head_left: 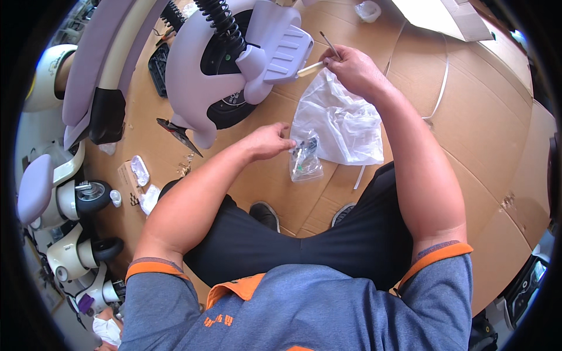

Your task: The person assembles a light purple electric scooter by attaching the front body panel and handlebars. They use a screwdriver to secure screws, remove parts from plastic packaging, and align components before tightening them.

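Observation:
My right hand [352, 69] is closed around slim tool pieces. A pale yellow bar [311, 69] juts out to its left, and a thin dark rod [329, 44] points up; I cannot tell if they are one tool. Both are beside the lilac footrest-like part [288, 54] of a scooter-like vehicle [190, 64]. The thumb of my left hand [270, 142] is on the edge of a small clear plastic bag [307, 161] with small dark and green parts inside. Under and behind it lies a crumpled white plastic bag [345, 126].
Flattened cardboard [480, 169] covers the floor. Pliers [178, 135] are by the vehicle's wheel [231, 112], a black tray [158, 70] farther left. More white and lilac vehicles [67, 251] line the left side. A roll of tape [367, 11] is at the far edge.

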The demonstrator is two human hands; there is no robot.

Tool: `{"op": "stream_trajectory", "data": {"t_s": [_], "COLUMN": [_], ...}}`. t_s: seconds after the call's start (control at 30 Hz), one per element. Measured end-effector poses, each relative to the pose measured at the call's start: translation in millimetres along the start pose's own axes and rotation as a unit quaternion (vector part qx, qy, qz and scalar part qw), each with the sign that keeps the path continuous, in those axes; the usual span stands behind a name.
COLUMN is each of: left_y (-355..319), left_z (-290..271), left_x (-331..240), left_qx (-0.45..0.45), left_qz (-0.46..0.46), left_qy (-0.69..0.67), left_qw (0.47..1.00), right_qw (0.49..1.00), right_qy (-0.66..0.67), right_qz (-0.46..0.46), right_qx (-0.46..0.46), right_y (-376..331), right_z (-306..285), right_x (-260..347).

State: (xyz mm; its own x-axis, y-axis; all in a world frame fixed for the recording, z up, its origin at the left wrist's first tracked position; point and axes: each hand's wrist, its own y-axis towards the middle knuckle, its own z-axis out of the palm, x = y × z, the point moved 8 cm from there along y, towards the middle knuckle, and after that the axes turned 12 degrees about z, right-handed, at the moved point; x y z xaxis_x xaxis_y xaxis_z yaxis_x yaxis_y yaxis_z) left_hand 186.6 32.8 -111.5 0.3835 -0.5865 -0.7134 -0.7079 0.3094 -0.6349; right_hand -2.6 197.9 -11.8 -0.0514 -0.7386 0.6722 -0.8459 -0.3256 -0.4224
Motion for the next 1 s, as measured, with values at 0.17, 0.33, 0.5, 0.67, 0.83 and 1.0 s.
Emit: {"op": "stream_trajectory", "data": {"t_s": [0.17, 0.33, 0.5, 0.67, 0.83, 1.0], "left_y": [-1, -2, -2, -7, -11, -3], "left_z": [-26, -46, -51, -48, -51, -51], "left_x": [-10, -26, -27, -29, -24, -13], "left_qx": [-0.067, -0.117, -0.133, -0.124, -0.135, -0.103], "left_qz": [0.049, 0.076, 0.082, 0.09, 0.068, 0.071], "left_qy": [-0.041, 0.023, 0.019, 0.027, -0.008, 0.025], "left_qw": [0.996, 0.99, 0.988, 0.988, 0.989, 0.992], "right_qw": [1.0, 0.999, 0.998, 0.997, 0.971, 0.993], "right_qy": [0.003, -0.005, 0.048, 0.07, 0.211, 0.085], "right_qz": [-0.018, -0.029, -0.046, -0.017, 0.075, 0.074], "right_qx": [0.012, 0.022, 0.013, 0.035, 0.089, -0.038], "right_y": [8, 13, 27, 40, 36, 30], "right_z": [7, 7, 15, 39, 46, 16], "right_x": [4, 9, 11, 4, -4, -5]}}
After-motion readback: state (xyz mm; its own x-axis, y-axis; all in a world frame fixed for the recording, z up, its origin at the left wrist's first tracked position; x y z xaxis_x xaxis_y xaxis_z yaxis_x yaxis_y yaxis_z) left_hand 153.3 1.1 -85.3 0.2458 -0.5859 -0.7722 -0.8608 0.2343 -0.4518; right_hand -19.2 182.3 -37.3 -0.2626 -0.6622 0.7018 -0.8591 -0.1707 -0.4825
